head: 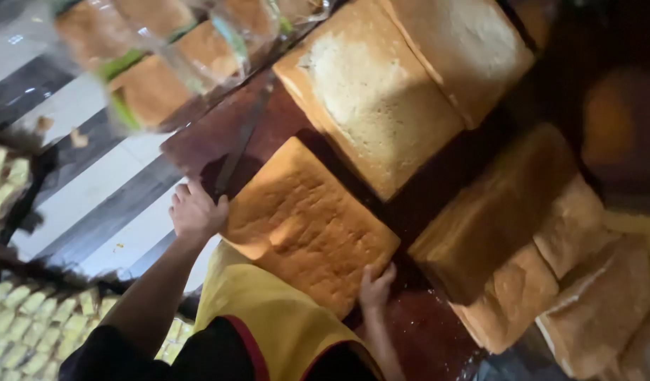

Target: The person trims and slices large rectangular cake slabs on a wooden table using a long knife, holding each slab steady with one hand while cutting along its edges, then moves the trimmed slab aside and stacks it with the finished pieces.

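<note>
A large square golden-brown bread loaf [307,222] lies on a dark reddish table [424,339] in front of me. My left hand [194,212] sits at the loaf's left corner, closed around the dark handle of a long knife [244,137] whose blade points away along the table. My right hand [374,286] grips the loaf's near right corner with its fingers on the crust. My yellow apron [268,310] fills the bottom middle.
Two bigger pale-topped loaves [378,92] lie beyond. Several more loaves [522,240] are stacked at the right. Bagged bread in clear plastic [155,63] sits at the top left. Trays of small yellow pieces [35,324] are at the lower left, over a striped floor [99,190].
</note>
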